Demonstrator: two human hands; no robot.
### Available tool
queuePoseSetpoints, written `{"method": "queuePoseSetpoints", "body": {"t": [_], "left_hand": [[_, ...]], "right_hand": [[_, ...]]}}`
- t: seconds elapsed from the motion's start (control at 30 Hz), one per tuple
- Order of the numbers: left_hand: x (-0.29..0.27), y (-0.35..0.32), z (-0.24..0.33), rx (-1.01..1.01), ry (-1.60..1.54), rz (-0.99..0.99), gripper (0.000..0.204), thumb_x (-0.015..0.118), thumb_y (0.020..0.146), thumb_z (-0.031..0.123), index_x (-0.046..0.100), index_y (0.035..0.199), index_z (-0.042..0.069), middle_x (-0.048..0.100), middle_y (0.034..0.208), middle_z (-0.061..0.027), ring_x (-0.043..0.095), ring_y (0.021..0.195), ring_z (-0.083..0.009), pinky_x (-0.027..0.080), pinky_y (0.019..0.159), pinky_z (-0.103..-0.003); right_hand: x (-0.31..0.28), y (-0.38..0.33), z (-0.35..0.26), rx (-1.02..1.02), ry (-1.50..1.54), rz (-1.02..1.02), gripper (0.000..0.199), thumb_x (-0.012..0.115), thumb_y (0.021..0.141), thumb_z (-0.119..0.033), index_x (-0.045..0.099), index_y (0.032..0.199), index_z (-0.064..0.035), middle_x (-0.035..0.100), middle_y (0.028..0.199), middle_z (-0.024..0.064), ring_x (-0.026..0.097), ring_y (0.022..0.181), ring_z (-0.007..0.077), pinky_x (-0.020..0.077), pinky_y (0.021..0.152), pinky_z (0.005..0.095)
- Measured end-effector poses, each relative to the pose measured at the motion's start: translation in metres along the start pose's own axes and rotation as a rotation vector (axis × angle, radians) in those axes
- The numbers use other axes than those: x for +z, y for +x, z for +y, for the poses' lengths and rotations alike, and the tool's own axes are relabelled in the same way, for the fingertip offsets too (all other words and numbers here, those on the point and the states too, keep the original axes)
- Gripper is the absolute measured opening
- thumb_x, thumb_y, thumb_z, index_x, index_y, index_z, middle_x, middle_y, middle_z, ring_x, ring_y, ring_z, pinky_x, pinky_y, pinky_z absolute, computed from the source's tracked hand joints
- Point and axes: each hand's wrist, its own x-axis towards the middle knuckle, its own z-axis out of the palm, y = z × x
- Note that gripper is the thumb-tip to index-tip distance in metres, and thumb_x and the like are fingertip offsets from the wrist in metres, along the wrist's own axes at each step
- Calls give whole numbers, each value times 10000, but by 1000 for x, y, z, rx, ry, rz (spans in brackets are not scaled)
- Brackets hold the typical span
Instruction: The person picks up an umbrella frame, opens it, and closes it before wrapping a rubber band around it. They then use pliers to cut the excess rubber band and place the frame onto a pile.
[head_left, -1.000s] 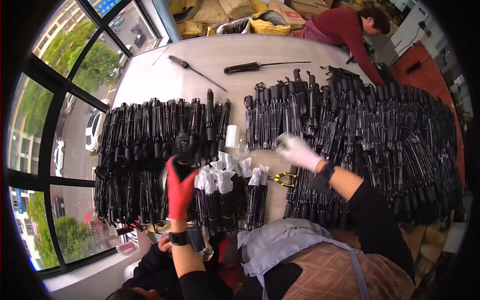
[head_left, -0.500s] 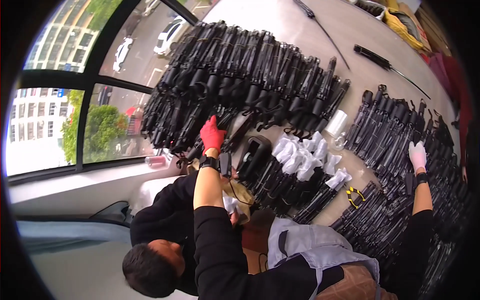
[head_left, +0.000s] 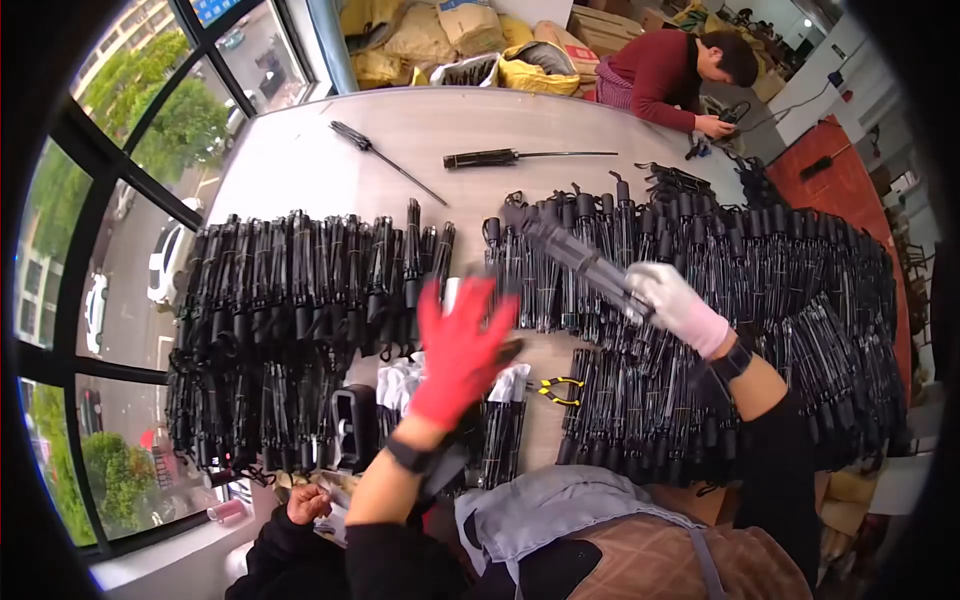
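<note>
Folded black umbrella (head_left: 578, 258): grasped near its lower end by white-gloved right hand (head_left: 678, 305), held aslant above right-hand stack (head_left: 800, 280). Red-gloved left hand (head_left: 462, 350): unclenched, fingers spread; white-topped bundles (head_left: 507, 387) partly hidden by it. Yellow-black pliers (head_left: 562, 391): laid beside stack.

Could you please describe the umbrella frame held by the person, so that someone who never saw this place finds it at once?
On the large pale table, look at the big right pile of folded black umbrella frames. Over its left part, the white-gloved right grip holds one umbrella frame. Unlike its packed neighbours, it is held, slanting to the upper left across the rows.
</note>
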Motion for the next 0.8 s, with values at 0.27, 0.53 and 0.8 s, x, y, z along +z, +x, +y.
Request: {"method": "queuePoseSetpoints", "body": {"t": [0.27, 0.53, 0.8], "left_hand": [[31, 12, 77, -924, -1378, -292, 519, 759, 782, 179, 505, 1224, 83, 574, 1171, -91, 568, 1046, -148, 474, 868, -344], [23, -27, 107, -705, -1388, -95, 566, 739, 794, 107, 453, 1280, 51, 628, 1053, -63, 616, 1009, -234, 478, 888, -322], [14, -90, 104, -756, -486, -340, 579, 751, 778, 208, 495, 1277, 64, 644, 1058, -149, 602, 1063, -342, 472, 891, -349]], "right_hand": [[23, -66, -28, -266, 51, 47, 238, 564, 929, -236, 578, 1011, -13, 576, 782, 68, 539, 612, 126, 440, 536, 263], [88, -66, -2, -954, -865, 82, 228, 633, 817, -147, 568, 980, -1, 553, 813, 104, 580, 668, 195, 474, 581, 300], [80, -93, 28, 41, 300, -176, 142, 529, 863, -141, 573, 843, -7, 425, 555, 23, 486, 574, 83, 419, 560, 304]]}}
